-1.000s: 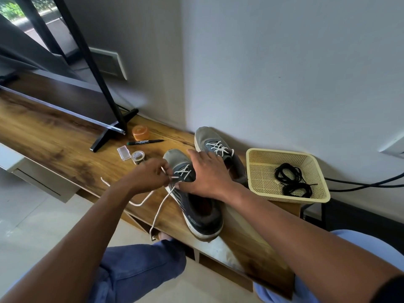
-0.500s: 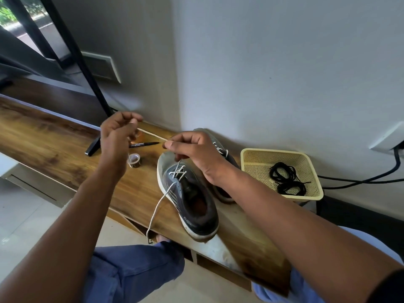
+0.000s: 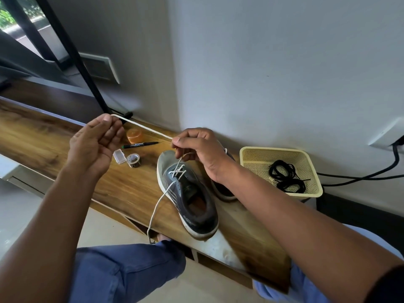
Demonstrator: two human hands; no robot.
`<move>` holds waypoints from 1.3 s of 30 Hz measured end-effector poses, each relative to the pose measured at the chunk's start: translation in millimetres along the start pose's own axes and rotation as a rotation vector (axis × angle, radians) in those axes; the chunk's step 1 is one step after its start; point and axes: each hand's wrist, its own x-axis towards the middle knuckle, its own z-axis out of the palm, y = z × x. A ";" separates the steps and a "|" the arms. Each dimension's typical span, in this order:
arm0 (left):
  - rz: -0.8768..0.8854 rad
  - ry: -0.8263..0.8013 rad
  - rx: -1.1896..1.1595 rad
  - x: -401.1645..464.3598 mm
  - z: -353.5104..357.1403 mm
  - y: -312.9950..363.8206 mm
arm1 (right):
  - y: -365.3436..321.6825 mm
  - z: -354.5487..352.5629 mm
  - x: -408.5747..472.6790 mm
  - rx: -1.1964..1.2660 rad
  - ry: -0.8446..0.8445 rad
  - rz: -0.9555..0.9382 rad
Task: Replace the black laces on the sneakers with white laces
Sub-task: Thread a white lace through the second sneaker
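Observation:
A grey sneaker (image 3: 192, 200) lies on the wooden shelf (image 3: 122, 184), toe away from me, with a white lace (image 3: 144, 127) threaded through its lower eyelets. My right hand (image 3: 201, 147) pinches the lace just above the toe. My left hand (image 3: 98, 141) holds the lace's far end up at the left, so the lace runs taut between both hands. The lace's other end (image 3: 157, 206) hangs off the shelf edge. A second sneaker (image 3: 225, 189) lies behind my right wrist, mostly hidden. Black laces (image 3: 284, 176) sit coiled in a yellow basket (image 3: 258, 154).
An orange cap (image 3: 135, 135), a black marker (image 3: 140, 145), a small clear box (image 3: 119, 156) and a tape roll (image 3: 133, 160) lie left of the sneaker. A black stand (image 3: 87, 73) rises at the back left. Cables (image 3: 360, 176) run along the wall at the right.
Both hands left the sneaker's eyelets and rose. My left hand drew the lace up and out to the left, pulling it taut from my right hand.

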 end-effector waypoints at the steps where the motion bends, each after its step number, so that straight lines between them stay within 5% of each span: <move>1: -0.012 -0.015 -0.031 -1.1 0.1 1.2 | 0.7 0.1 0.1 -0.002 -0.012 0.004; 9: -0.125 -0.155 -0.418 -5.5 7.1 2.1 | 8.1 2.8 -5.7 -0.089 -0.085 0.031; 15: -0.144 -0.109 -0.473 -8.0 7.4 3.8 | 15.6 12.5 -9.4 -0.240 -0.179 0.049; 17: -0.091 -0.115 -0.364 -7.9 7.4 1.5 | 17.9 11.3 -7.7 -0.358 -0.130 0.063; 21: 0.062 -0.115 0.233 -18.5 15.7 -12.5 | 26.5 1.1 -7.7 -0.730 0.007 0.128; 24: 0.113 -0.133 0.524 -26.0 24.3 -19.5 | 28.8 -1.0 -10.2 -0.952 -0.084 0.221; 29: 0.021 -0.255 0.696 -34.7 34.7 -25.2 | 35.5 -1.7 -15.4 -1.206 -0.108 0.199; 39: 0.046 -0.287 0.830 -37.4 43.7 -41.5 | 48.5 -2.7 -15.7 -1.158 0.002 0.114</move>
